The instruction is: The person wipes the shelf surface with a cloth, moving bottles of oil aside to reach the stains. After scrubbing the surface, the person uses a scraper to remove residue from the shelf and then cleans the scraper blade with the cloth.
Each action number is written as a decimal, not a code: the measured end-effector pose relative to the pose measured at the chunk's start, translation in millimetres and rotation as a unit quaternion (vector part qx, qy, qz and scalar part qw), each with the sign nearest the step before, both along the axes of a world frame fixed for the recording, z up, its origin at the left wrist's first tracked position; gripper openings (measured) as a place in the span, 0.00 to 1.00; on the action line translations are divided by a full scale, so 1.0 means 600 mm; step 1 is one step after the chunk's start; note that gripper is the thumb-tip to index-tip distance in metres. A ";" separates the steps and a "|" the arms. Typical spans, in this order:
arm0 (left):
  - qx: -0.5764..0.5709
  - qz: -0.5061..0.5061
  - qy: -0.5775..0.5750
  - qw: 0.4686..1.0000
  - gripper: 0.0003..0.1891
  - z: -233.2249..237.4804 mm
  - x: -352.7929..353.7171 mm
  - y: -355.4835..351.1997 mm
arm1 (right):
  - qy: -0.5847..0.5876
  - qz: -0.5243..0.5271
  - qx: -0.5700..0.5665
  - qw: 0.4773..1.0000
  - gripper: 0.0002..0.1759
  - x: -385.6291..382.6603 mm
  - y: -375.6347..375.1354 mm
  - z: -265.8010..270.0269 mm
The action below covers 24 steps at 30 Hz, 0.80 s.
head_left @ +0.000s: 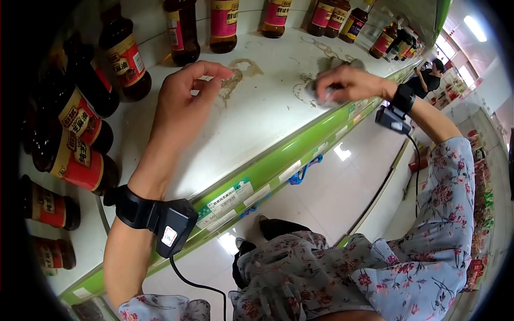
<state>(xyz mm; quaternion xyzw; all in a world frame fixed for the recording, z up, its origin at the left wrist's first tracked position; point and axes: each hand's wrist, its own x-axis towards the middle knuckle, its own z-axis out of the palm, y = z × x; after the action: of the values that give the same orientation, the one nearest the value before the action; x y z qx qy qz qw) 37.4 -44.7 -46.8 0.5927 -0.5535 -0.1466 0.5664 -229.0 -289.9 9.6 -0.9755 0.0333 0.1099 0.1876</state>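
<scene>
My right hand (353, 83) is closed on a grey cloth (340, 65), pressed against the white shelf (262, 107). Part of the cloth is hidden under the fingers. Brown stains (243, 72) mark the shelf surface between my two hands. Over the left part of the shelf hovers my left hand (184, 99), its fingers loosely bent, thumb and index tips slightly apart, with nothing seen in it. Closest to it stands a dark bottle (182, 32) with a pink and gold label.
Sesame oil bottles (83, 155) with red labels crowd the left side. More bottles (223, 27) line the back. A green price-label strip (267, 171) runs along the front edge. Another person (428, 77) is in the aisle far right.
</scene>
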 end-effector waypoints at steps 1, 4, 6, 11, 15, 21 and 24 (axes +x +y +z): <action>0.009 0.001 -0.001 1.000 0.09 0.005 -0.005 0.003 | 0.042 -0.009 0.013 0.999 0.11 0.014 0.034 0.007; 0.014 0.003 -0.021 1.000 0.08 0.003 -0.011 0.005 | -0.076 0.015 -0.047 0.996 0.11 0.019 -0.015 -0.024; 0.003 -0.010 -0.035 0.999 0.08 -0.005 -0.012 0.004 | -0.076 -0.059 -0.075 0.992 0.11 0.020 -0.043 -0.025; -0.008 -0.016 -0.048 0.999 0.08 -0.004 -0.011 0.004 | -0.008 -0.014 -0.015 1.000 0.10 0.025 -0.005 -0.018; -0.015 -0.025 -0.073 0.997 0.08 -0.011 -0.014 0.005 | -0.038 -0.077 -0.092 0.992 0.12 0.032 -0.094 -0.019; 0.020 -0.023 0.008 1.000 0.09 0.004 -0.006 0.006 | 0.051 0.009 0.038 0.998 0.15 0.041 0.010 -0.003; 0.074 -0.024 0.071 0.994 0.10 0.010 0.000 0.006 | -0.006 -0.020 0.022 1.000 0.13 0.031 -0.028 -0.016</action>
<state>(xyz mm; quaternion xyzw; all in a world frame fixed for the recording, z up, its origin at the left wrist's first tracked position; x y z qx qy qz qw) 37.2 -40.8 -40.7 0.6081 -0.5131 -0.2426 0.5550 -210.1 -306.5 -0.2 -0.9711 0.0492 0.1006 0.2110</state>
